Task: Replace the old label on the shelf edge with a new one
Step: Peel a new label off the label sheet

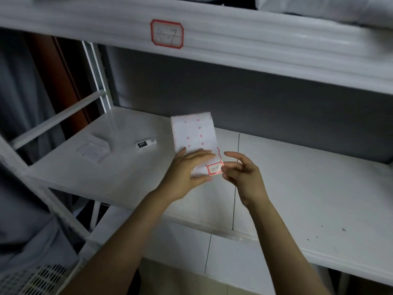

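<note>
The white shelf carries a small white tube left of and beyond the fingers, and a flat white bracket farther left.

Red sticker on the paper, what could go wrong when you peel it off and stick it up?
The new label sits at the very corner of the backing sheet, by the fingers of the right hand; peeled fast, it might tear or curl onto itself. The old label is still on the shelf edge above; sticking over it could leave bumps.
</note>
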